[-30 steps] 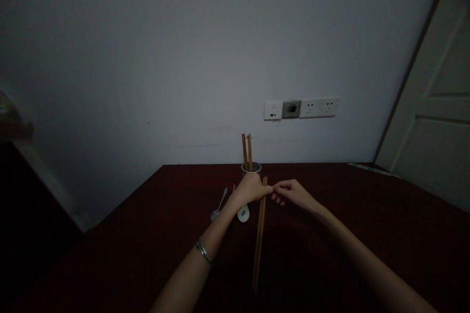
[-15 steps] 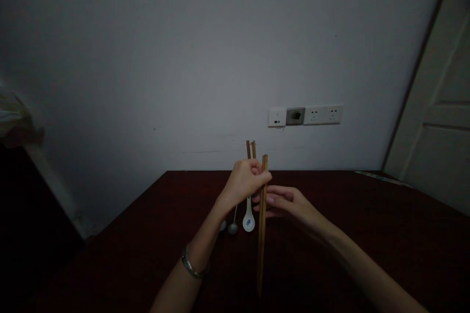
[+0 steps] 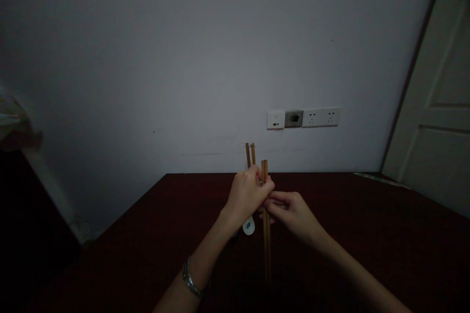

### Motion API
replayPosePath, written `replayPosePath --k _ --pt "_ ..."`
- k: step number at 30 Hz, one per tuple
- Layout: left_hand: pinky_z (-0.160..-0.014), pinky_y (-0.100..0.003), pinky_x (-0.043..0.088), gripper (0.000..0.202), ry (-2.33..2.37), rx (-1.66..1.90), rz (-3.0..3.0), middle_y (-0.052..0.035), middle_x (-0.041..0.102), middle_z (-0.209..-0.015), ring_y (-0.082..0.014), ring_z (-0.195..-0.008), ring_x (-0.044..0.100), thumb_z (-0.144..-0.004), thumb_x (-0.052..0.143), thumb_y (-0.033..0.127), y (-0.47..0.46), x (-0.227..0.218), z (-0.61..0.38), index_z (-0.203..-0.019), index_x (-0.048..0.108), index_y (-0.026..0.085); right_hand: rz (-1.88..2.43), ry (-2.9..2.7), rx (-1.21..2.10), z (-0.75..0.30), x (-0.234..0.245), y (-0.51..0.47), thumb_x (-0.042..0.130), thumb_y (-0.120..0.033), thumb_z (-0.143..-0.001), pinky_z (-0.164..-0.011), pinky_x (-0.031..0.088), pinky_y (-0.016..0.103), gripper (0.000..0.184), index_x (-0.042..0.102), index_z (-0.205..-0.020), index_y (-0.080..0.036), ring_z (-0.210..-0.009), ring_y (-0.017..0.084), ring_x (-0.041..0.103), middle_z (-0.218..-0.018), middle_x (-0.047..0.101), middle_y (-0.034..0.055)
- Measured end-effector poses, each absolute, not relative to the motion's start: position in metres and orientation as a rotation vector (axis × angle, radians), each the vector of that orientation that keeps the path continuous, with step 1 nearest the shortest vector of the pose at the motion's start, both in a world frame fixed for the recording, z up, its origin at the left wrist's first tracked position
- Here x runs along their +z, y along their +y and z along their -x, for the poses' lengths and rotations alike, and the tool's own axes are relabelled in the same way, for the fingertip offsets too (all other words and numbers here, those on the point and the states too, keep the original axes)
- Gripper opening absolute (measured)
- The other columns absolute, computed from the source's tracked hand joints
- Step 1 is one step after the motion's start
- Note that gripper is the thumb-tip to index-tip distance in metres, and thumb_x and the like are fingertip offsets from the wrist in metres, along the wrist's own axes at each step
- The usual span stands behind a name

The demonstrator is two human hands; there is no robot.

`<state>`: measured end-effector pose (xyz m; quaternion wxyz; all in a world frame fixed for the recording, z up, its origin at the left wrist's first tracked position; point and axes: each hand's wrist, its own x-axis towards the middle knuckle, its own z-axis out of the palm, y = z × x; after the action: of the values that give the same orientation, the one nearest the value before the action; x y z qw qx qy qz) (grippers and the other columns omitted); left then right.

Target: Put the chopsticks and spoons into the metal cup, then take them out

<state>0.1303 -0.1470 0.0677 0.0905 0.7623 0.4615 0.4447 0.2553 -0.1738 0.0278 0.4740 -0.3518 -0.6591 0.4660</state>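
A pair of wooden chopsticks (image 3: 267, 239) stands nearly upright in front of me, held near the top by my left hand (image 3: 249, 193). Lower on the same pair, the fingers of my right hand (image 3: 292, 212) are closed around it. Behind my left hand rise the tops of two more wooden chopsticks (image 3: 250, 154); their lower ends are hidden. The bowl of a white spoon with a blue mark (image 3: 248, 226) shows below my left hand, and its handle is covered by the hand.
The dark red table (image 3: 330, 254) reaches back to a grey wall (image 3: 205, 68). Sockets and switches (image 3: 303, 119) are set in the wall. A pale door (image 3: 440, 142) stands at the right. A thin strip (image 3: 382, 180) lies along the table's far right edge.
My right hand has moved in and closed on the chopsticks. The pair has swung more upright, its lower end shifting right. My left forearm now covers most of the metal spoon.
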Motion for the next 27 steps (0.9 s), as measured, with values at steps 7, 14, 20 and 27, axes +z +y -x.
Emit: replayPosePath --k 7,14,20,27 --pt "-0.049 -0.020 0.035 0.030 0.886 1.179 -1.971 -0.0020 0.056 -0.066 -0.0084 -0.055 0.048 -0.071 0.057 0.041 -0.143 0.079 -0.116 -0.079 0.061 0.012 0.780 -1.762 1.205 -0.267 0.036 -0.174 0.058 -0.037 -0.075 -0.060 0.052 0.028 0.030 0.065 -0.090 -0.013 -0.072 0.017 0.063 -0.078 0.066 0.0072" --pt "-0.042 -0.019 0.033 0.032 0.720 0.948 -1.750 -0.0016 0.055 -0.057 -0.0058 -0.045 0.046 -0.068 0.062 0.041 -0.147 0.084 -0.108 -0.077 0.065 0.010 0.718 -1.846 1.191 -0.266 0.033 -0.174 0.056 -0.036 -0.078 -0.068 0.052 0.030 0.034 0.062 -0.105 -0.017 -0.076 0.017 0.063 -0.082 0.067 0.0059" --pt "-0.045 -0.020 0.037 0.030 0.703 0.967 -1.746 -0.0031 0.057 -0.060 -0.0059 -0.048 0.048 -0.069 0.062 0.039 -0.149 0.088 -0.104 -0.074 0.066 0.010 0.754 -1.933 1.018 -0.268 0.041 -0.177 0.058 -0.036 -0.076 -0.074 0.051 0.034 0.035 0.062 -0.106 -0.018 -0.079 0.018 0.063 -0.088 0.068 0.0052" --pt "-0.047 -0.021 0.038 0.030 0.647 0.974 -1.829 -0.0041 0.057 -0.064 -0.0066 -0.050 0.047 -0.070 0.061 0.039 -0.153 0.092 -0.100 -0.076 0.066 0.010 0.811 -1.848 0.366 -0.288 0.077 -0.186 0.052 -0.029 -0.079 -0.088 0.045 0.040 0.032 0.059 -0.110 -0.024 -0.101 0.022 0.055 -0.111 0.060 0.0059"
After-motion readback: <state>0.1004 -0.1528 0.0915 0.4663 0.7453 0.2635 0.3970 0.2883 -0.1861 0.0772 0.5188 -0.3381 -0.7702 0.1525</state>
